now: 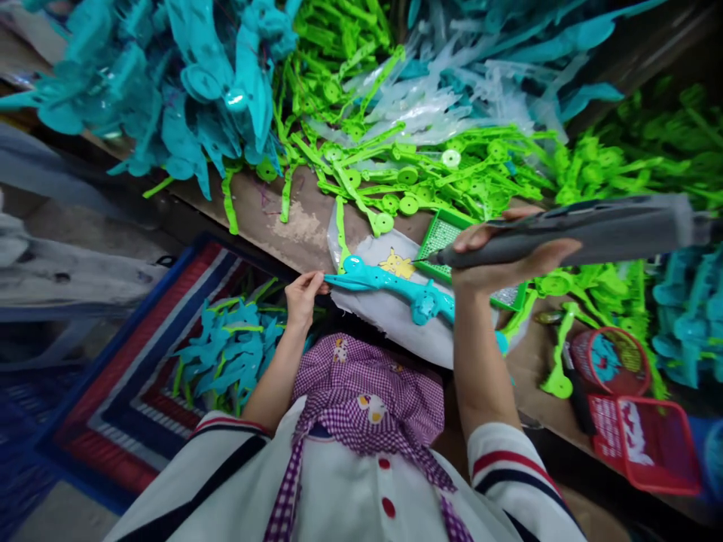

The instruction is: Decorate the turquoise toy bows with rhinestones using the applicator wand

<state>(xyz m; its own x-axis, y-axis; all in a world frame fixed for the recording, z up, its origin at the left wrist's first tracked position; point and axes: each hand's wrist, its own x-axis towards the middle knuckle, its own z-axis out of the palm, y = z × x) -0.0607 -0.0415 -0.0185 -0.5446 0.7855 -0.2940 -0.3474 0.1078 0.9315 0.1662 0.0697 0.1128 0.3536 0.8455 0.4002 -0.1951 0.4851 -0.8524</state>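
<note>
Held at its pointed left end by the pinched fingers of the left hand (303, 295): teal toy part (389, 287), lying across a white cloth (395, 320) on the table (299, 226). Gripped in the closed right hand (500, 260): grey electric screwdriver (570, 233), tip just above the part's middle. Heaped behind: green parts (429, 169).

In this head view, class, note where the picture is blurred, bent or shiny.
Head view: wide-lens bending curves the table edge; the grey tool in the right hand smears towards the frame edge; glare spots sit on the teal parts pile; the teal piece pinched by the left hand is fairly sharp.
</note>
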